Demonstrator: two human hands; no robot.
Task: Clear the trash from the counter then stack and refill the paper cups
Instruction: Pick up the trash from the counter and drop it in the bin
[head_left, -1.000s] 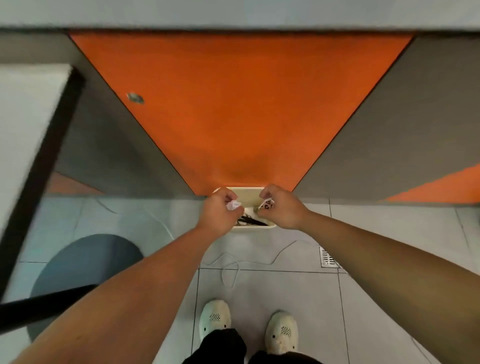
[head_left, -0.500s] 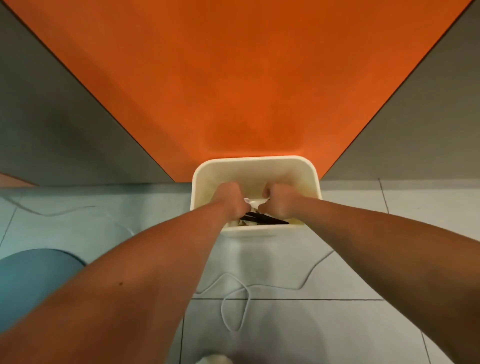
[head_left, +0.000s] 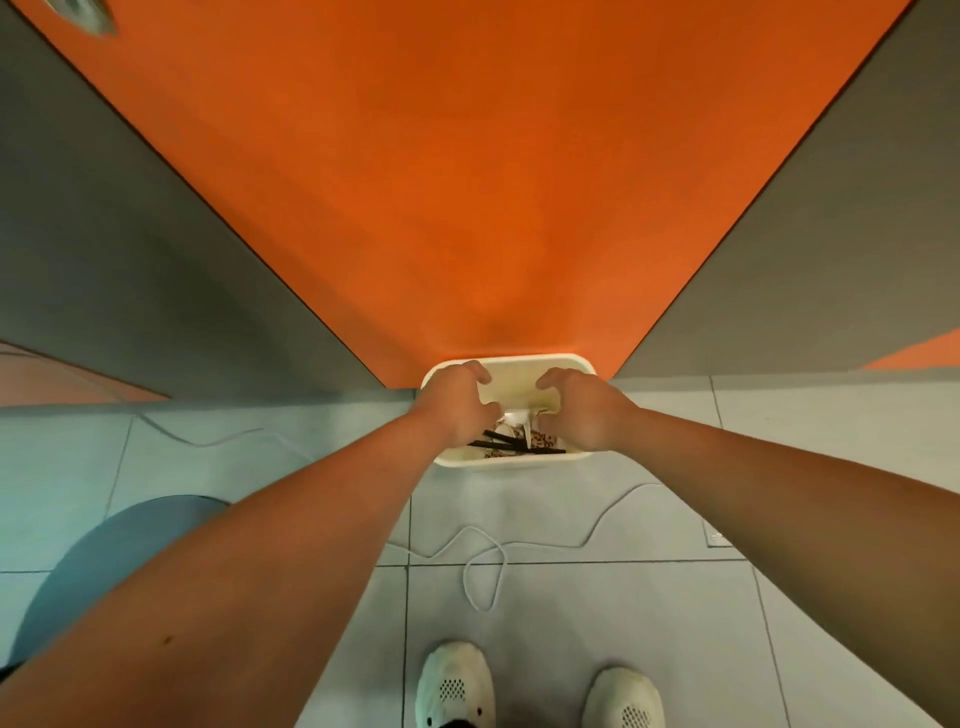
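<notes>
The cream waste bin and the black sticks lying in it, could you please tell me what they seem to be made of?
The waste bin looks like moulded plastic: smooth cream walls, rounded corners, a slight sheen. The black sticks are thin, straight and matte; probably plastic straws or stirrers, though they are too small to tell.

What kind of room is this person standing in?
Hard to say for sure: probably a break area or office pantry. Orange and grey cabinet fronts rise from a tiled floor, with a cream waste bin holding trash, and a white cable trailing on the tiles.
</notes>
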